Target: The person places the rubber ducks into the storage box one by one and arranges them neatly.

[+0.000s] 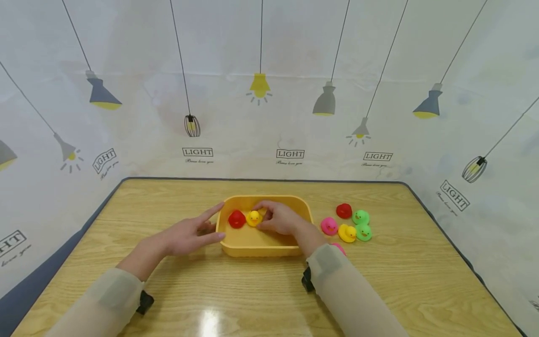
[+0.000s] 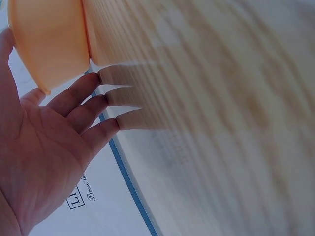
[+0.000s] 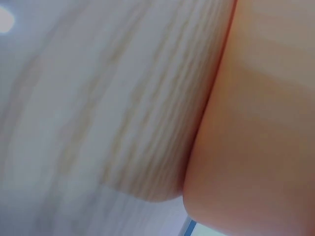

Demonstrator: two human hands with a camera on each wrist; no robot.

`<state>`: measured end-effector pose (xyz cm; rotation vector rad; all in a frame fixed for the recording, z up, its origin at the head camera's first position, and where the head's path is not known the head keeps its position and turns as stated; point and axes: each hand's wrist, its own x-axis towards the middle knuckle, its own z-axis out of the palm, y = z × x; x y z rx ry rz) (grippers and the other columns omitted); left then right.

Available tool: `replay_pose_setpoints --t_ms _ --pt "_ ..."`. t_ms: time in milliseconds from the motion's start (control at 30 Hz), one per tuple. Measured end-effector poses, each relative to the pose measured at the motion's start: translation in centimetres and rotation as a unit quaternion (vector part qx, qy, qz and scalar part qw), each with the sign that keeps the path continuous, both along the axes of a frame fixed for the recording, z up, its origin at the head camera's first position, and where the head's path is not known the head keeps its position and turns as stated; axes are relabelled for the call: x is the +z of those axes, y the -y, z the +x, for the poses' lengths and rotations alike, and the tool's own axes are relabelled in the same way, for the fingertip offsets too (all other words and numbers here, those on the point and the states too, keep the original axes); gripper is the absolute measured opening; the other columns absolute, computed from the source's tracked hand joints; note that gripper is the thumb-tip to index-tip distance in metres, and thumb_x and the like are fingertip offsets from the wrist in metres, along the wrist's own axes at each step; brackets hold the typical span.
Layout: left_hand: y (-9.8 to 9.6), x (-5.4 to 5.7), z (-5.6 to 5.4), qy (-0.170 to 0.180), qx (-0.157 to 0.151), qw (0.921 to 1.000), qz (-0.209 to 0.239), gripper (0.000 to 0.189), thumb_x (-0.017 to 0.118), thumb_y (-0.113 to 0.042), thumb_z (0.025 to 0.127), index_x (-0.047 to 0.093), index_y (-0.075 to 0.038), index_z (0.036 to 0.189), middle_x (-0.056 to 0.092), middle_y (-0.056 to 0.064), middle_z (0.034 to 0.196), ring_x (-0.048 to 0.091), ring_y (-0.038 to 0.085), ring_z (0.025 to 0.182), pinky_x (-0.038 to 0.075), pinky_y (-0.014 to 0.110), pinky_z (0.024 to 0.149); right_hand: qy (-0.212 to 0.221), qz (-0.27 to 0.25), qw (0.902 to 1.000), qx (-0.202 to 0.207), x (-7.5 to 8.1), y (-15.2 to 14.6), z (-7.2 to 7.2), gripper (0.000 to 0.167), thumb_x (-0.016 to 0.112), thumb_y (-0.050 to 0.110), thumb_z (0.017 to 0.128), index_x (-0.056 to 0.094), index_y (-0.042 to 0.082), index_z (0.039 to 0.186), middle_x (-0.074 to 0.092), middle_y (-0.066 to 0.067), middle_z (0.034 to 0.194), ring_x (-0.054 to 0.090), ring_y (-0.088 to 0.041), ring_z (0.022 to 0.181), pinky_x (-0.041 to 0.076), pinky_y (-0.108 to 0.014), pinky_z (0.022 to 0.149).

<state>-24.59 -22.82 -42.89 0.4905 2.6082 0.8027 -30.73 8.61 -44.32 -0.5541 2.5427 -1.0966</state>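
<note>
Softness seems likely: right hand (image 1: 280, 218) aptly pinches the yellow duck (image 1: 254, 218) by its body; outstretched left hand (image 1: 189, 236) touches the tub (image 1: 265, 252).

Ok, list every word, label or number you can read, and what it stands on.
"LIGHT": boxed, repeated across the wall covering; cut off at the head view's left edge.
"love you": script beneath it; the preceding word is too small to read surely.
"LI": partial, same covering, left wrist view.
Print at head view's lower right: unreadable.
</note>
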Motion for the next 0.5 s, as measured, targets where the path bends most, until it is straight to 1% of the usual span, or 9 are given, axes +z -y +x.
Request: replay_pose_setpoints --t_ms 100,200,300,400,500 --pt "0.0 0.0 0.0 0.002 -0.001 1.0000 0.001 0.093 0.056 -0.077 0.103 0.007 -0.048 0.176 0.060 0.022 0.160 0.054 0.048 0.151 0.035 0.075 0.125 0.009 -0.004 0.9999 0.003 0.2 -0.1 0.0 0.042 0.086 0.017 0.097 0.071 0.023 0.136 0.065 -0.004 0.094 0.060 -0.020 0.088 0.049 -0.027 0.081" --pt "0.0 0.0 0.0 0.004 -0.002 1.0000 0.001 0.093 0.057 -0.076 0.103 0.007 -0.048 0.176 0.059 0.022 0.161 0.054 0.048 0.151 0.035 0.075 0.125 0.021 -0.009 0.9997 0.003 0.5 -0.3 -0.1 0.045 0.087 0.016 0.096 0.070 0.023 0.138 0.066 -0.005 0.095 0.059 -0.019 0.084 0.049 -0.026 0.075" --pt "-0.1 0.2 0.1 0.003 -0.003 1.0000 -0.001 0.093 0.057 -0.076 0.103 0.008 -0.047 0.176 0.060 0.022 0.160 0.054 0.048 0.151 0.035 0.074 0.126 0.027 -0.011 0.9995 0.008 1.1 -0.5 -0.1 0.049 0.087 0.015 0.095 0.069 0.022 0.140 0.067 -0.005 0.097 0.058 -0.019 0.079 0.047 -0.026 0.069" --pt "-0.1 0.3 0.1 0.001 -0.003 1.0000 -0.003 0.093 0.057 -0.076 0.103 0.008 -0.046 0.176 0.060 0.023 0.160 0.054 0.049 0.151 0.035 0.075 0.126 0.020 -0.006 0.9995 0.023 2.1 -0.6 -0.1 0.050 0.085 0.016 0.097 0.068 0.022 0.144 0.068 -0.005 0.099 0.058 -0.019 0.079 0.047 -0.026 0.069" --pt "0.0 0.3 0.1 0.001 -0.002 1.0000 -0.004 0.093 0.057 -0.076 0.103 0.008 -0.046 0.176 0.060 0.023 0.160 0.053 0.049 0.151 0.034 0.075 0.126 0.002 -0.003 0.9993 0.038 3.3 -0.9 0.1 0.050 0.083 0.018 0.100 0.067 0.021 0.147 0.068 -0.005 0.101 0.059 -0.019 0.083 0.048 -0.026 0.071"
